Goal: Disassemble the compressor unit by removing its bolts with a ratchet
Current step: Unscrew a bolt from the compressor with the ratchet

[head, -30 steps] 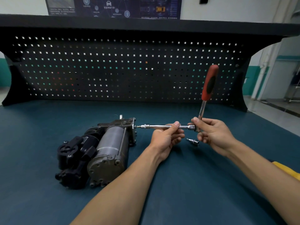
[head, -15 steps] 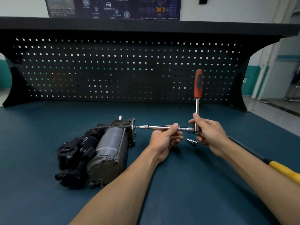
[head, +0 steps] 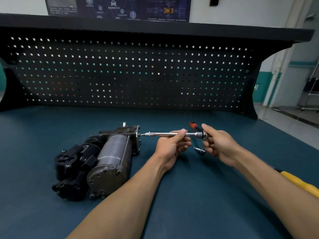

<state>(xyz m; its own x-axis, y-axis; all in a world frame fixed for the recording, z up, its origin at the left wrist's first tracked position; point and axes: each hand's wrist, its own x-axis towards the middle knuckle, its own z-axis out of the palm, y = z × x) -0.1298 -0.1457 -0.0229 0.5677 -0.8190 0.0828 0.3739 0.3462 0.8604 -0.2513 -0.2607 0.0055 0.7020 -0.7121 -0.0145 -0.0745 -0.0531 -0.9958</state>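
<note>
I am steadying the extension (head: pixel 164 134) with my left hand (head: pixel 172 147), its fingers curled round the bar, while my right hand (head: pixel 218 145) is clamping its fingers on the ratchet (head: pixel 200 134) head. The compressor (head: pixel 107 159) is lying on the surface (head: pixel 51 135), with the bit touching its right end. I am fearing the long bar tilting, the bit slipping out, or the compressor sliding.

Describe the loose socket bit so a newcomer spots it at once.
Find the grey-and-black compressor unit on the teal mat and follow the chrome extension bar rightward. Below its right end, between left hand and right hand, lies a short chrome socket bit. Unlike the bar, it rests on the mat, unheld.
</note>
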